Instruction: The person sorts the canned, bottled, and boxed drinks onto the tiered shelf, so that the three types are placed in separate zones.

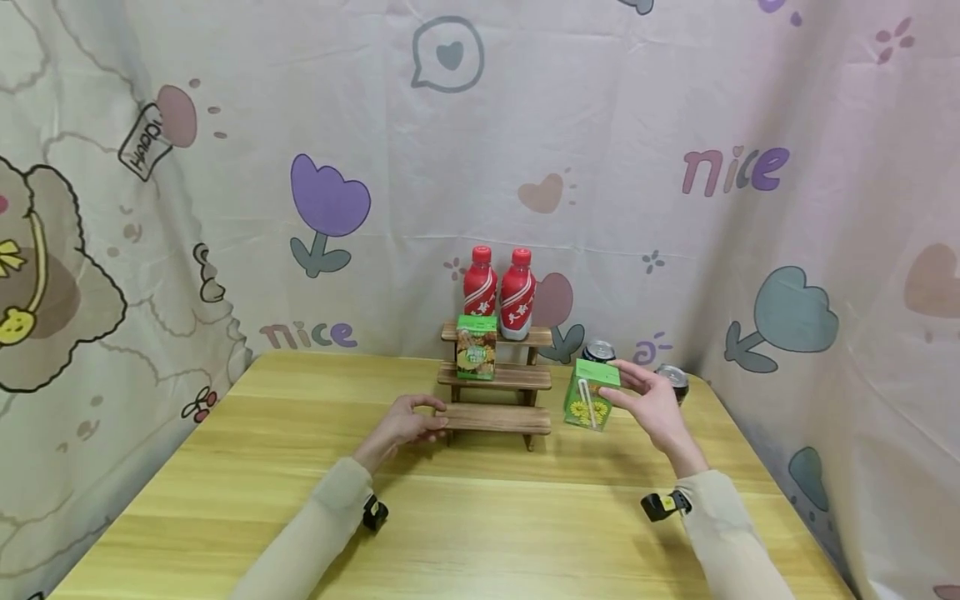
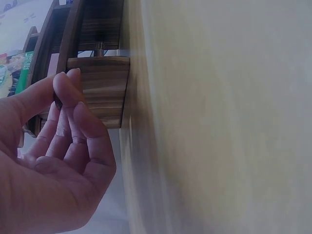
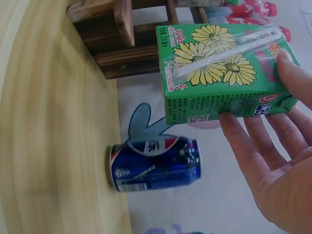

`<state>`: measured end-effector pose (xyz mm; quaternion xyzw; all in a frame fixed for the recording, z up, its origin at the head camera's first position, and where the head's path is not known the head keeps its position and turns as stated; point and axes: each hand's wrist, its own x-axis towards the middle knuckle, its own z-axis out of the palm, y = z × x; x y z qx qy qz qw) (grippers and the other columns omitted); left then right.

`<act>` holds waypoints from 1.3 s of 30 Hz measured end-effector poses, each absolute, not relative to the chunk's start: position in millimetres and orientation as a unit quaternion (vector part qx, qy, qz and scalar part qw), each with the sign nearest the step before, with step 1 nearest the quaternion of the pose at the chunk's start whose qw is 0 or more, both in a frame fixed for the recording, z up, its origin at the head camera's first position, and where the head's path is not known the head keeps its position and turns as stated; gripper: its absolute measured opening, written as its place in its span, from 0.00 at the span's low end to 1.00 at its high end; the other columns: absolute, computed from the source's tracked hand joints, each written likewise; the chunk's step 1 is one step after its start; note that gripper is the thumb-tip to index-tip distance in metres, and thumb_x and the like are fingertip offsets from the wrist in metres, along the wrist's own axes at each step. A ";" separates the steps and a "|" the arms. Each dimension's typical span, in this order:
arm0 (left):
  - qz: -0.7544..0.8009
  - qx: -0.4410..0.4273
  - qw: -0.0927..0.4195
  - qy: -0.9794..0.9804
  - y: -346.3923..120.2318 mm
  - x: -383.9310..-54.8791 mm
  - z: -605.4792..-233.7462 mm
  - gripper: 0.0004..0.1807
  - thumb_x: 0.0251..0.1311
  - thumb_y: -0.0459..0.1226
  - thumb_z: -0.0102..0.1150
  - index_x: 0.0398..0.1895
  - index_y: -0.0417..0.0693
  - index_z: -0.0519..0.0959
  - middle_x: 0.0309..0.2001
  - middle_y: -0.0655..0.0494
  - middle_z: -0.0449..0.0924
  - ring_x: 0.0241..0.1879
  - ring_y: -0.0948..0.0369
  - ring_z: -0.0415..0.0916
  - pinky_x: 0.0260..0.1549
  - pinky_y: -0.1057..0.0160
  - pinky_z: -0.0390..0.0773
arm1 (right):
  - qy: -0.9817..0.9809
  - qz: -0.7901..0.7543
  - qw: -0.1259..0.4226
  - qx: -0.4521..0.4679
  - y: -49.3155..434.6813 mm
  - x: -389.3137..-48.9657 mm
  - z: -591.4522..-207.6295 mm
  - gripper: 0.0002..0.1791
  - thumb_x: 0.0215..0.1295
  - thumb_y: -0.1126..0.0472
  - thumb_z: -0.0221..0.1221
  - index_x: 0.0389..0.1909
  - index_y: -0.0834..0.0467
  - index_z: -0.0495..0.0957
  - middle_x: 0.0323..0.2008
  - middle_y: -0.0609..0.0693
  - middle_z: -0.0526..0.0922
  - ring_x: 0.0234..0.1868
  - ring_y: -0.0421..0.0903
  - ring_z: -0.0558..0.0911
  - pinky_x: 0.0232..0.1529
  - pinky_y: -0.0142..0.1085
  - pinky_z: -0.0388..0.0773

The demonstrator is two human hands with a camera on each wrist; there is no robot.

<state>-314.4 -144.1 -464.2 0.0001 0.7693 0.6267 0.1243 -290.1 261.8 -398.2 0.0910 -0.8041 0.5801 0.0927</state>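
Observation:
A small three-step wooden stand (image 1: 495,419) is on the table. My left hand (image 1: 405,425) pinches the left end of its lowest step between thumb and fingers; the left wrist view shows the fingertips (image 2: 73,87) at the board's edge. To the right of the stand, my right hand (image 1: 654,408) holds a green juice carton (image 3: 214,73) above the table. Yellow flowers and a wrapped straw show on the carton's face. Another green-topped carton (image 1: 476,350) stands on the middle step. Two red bottles (image 1: 480,283) with red caps stand on the top step, one partly hidden behind that carton.
A blue soda can (image 3: 155,165) stands on the table behind the held carton. Another dark can (image 1: 675,382) is farther right, partly hidden by my right hand. The wooden table (image 1: 487,525) ends at a printed curtain (image 1: 420,167) behind and at both sides.

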 end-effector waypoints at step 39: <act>0.621 0.001 0.121 0.775 -143.9 -312.9 -464.6 0.15 0.59 0.33 0.66 0.50 0.44 0.81 0.31 0.47 0.87 0.20 0.62 0.78 0.24 0.64 0.79 | -0.769 0.614 0.085 0.157 193.2 -319.3 -369.3 0.30 0.57 0.58 0.71 0.62 0.56 0.76 0.57 0.59 0.81 0.48 0.34 0.83 0.48 0.26 0.78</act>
